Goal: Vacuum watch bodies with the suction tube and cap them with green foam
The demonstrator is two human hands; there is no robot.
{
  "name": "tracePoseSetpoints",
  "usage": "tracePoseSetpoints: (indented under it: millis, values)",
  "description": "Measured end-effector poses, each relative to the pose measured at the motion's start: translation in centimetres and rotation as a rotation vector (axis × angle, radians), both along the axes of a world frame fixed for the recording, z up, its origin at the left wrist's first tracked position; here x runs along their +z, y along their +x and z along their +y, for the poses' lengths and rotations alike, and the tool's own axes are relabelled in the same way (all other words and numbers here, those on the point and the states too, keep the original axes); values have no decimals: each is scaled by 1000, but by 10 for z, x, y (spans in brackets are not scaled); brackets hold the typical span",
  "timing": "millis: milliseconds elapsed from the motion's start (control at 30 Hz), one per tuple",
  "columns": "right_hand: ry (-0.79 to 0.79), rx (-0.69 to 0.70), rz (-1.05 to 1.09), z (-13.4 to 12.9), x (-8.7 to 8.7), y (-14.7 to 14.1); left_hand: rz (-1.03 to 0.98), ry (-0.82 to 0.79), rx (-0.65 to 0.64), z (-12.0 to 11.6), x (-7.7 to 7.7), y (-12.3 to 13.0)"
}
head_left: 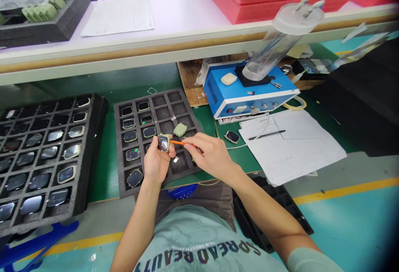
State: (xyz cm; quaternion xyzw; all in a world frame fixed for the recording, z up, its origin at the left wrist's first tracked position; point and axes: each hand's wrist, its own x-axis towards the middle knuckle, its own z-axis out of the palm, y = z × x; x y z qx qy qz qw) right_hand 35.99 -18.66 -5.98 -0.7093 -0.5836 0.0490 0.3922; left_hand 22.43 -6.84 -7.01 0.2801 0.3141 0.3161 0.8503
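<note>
My left hand (156,162) holds a small square smartwatch body (163,142) in a pale green case, its dark screen facing up. My right hand (207,153) pinches a thin orange pick (177,142), whose tip reaches the watch's edge. Beneath both hands lies a dark foam tray (120,139) with square pockets, several holding similar watch bodies. A loose pale green case (180,129) rests on this tray, just beyond my left hand. My hands hide the tray's lower middle pockets.
To the left, a larger foam tray (96,139) holds several watch screens. To the right are a watch (232,137) on the green mat (224,155), papers (289,143) with a pen (266,135), and a blue machine (246,93) under a clear cylinder (280,43). A white shelf (156,35) spans the back.
</note>
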Motion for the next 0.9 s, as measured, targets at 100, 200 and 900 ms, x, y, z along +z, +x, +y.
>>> tracePoseSetpoints:
  millis: [100,200,900]
  values:
    - [30,-4,-32,0,0,0,10,-3,14,0,0,1]
    - [38,-3,-68,0,0,0,12,38,30,-2,-1,1]
    - [-638,48,-146,11,7,-42,740,1038,58,25,-3,-32]
